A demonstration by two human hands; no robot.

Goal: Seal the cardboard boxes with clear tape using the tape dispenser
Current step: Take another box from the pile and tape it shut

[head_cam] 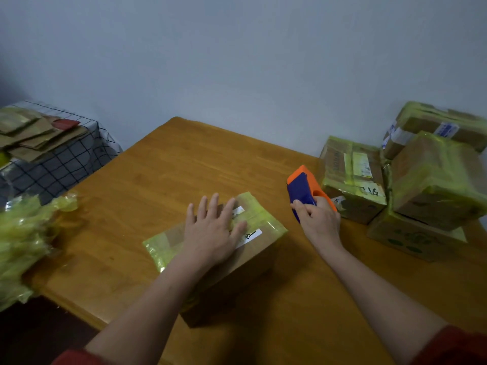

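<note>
- The cardboard box (245, 270) in hand is sitting near the middle of the wooden table (184, 164), one corner pointing at the person. Yellow-green tinted tape (160, 246) is already lying across its top and wrapping over the far and left edges. A white label (251, 234) is showing under the film.
- The left hand (213, 230) is lying flat on the box top, fingers straight and spread, palm down. It is pressing, not gripping; nothing is enclosed in it.
- The right hand (320, 219) is curling round the tape dispenser (301, 189), a blue and orange body, thumb on the near side. The dispenser is hovering or resting just right of the box, apart from it. I cannot tell whether a tape tail is hanging free.
- Judgement: the step is smoothing the laid strip, or steadying the box for the next pass.
- To do it well: the flat hand should be rubbing outward from the seam towards the edges, so no bubbles are forming. The dispenser should be landing past the box edge, then drawing across in one straight pull while the left hand is holding the box down.
- Risk: a light box sliding on the smooth table under the pull.
- To the right, several taped boxes (353, 177) are standing stacked against the wall.
- At the left table edge, a crumpled mass of yellow-green film (23, 241) is lying.
- Further left, flattened cardboard pieces (34, 133) are resting on a checked cloth (66, 164).
</note>
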